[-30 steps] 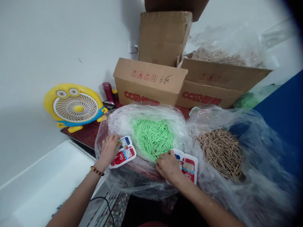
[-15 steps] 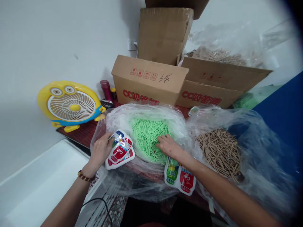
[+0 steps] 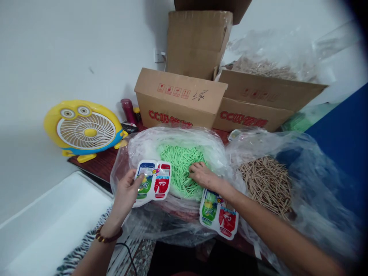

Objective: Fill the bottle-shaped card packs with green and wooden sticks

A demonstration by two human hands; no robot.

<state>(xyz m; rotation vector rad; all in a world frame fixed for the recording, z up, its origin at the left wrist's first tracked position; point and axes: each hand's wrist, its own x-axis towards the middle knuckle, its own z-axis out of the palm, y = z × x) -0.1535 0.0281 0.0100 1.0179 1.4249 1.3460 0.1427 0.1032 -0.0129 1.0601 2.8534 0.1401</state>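
My left hand [image 3: 128, 189] grips a flat plastic pouch [image 3: 161, 188] printed with Sprite and Cola bottles, thumb on its front face. The pouch is held at the left rim of a clear plastic bag [image 3: 143, 140] full of thin green sticks [image 3: 178, 161]. Over the right part of these sticks, my right hand [image 3: 202, 176] has its fingers bent and close together, fingertips down among the sticks. What they pinch is too small to make out. Below my right wrist lies a second printed pouch [image 3: 209, 212], partly covered by the forearm.
Another clear bag [image 3: 310, 172] at right holds thin brown sticks [image 3: 266, 186]. Cardboard boxes [image 3: 178, 103] stand behind. At left are a yellow fan [image 3: 90, 132] and a white tub [image 3: 57, 214]. A dark red bottle [image 3: 128, 110] stands behind the fan.
The pouch in my left hand has turned from a tilted, fanned position to face me, shifting slightly right. My right hand stays at the green sticks, nearly unmoved.
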